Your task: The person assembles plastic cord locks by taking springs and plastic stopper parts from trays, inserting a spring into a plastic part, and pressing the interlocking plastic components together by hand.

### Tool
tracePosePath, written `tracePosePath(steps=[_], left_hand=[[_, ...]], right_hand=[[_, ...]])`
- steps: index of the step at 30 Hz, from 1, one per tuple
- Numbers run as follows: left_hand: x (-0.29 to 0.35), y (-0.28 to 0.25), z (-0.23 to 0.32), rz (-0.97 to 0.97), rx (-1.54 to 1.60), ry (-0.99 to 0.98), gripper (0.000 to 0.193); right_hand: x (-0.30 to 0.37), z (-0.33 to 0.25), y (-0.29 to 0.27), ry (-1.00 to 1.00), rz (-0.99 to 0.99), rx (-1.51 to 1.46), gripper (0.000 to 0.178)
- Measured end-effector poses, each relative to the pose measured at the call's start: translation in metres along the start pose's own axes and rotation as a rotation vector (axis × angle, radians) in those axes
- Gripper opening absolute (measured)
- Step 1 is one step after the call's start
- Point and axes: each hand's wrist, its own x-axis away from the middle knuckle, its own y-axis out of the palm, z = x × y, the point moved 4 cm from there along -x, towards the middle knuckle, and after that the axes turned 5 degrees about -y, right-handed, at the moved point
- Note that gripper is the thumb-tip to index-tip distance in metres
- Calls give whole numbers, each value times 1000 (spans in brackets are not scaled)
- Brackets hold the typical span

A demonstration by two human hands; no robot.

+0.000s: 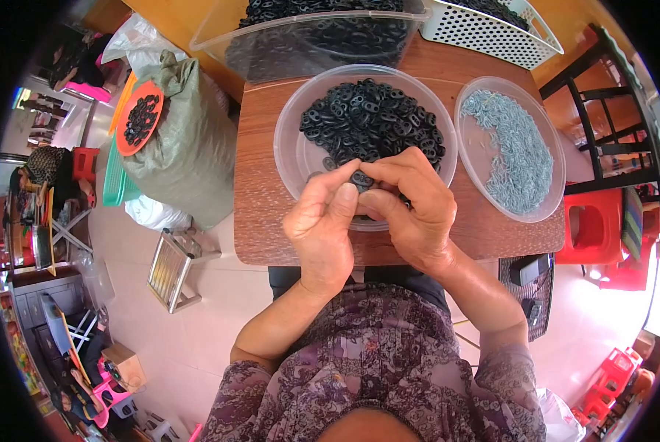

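Note:
My left hand (320, 230) and my right hand (423, 209) meet over the near rim of a round clear tub (288, 158). Between their fingertips they pinch a small black two-holed piece (360, 179), partly covered by the fingers. Inside the tub lies a heap of similar black pieces (374, 118). To the right stands a second round clear tub (471, 166) holding many thin, short, blue-grey metal-looking pieces (518, 151); their exact kind is too small to make out.
Behind the tubs on the wooden table (260, 184) are a clear bin (308, 46) and a white perforated basket (484, 37), both with black pieces. Left stands a full sack (190, 140) with an orange plate (134, 146). A metal-framed stool (175, 269) is on the floor.

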Motion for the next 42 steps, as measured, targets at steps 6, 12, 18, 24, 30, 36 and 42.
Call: tracePosePath(steps=[6, 12, 18, 24, 30, 36, 42], left_hand=[[-3, 3, 6, 43, 4, 14, 23], [-4, 1, 9, -55, -24, 51, 25], [-2, -8, 8, -59, -157, 163, 30], [2, -7, 11, -61, -131, 241, 32], [7, -8, 6, -17, -72, 243, 31], [9, -7, 6, 10, -191, 338, 33], [8, -2, -1, 88, -254, 443, 31]], right_hand=[[-2, -5, -1, 151, 19, -48, 28], [-3, -4, -3, 45, -4, -31, 26], [1, -10, -4, 34, -20, -32, 27], [1, -21, -2, -25, 26, -31, 31], [0, -20, 0, -208, 30, 60, 32], [3, -19, 2, -224, 50, 46, 31], [1, -19, 5, -239, 84, 51, 31]])
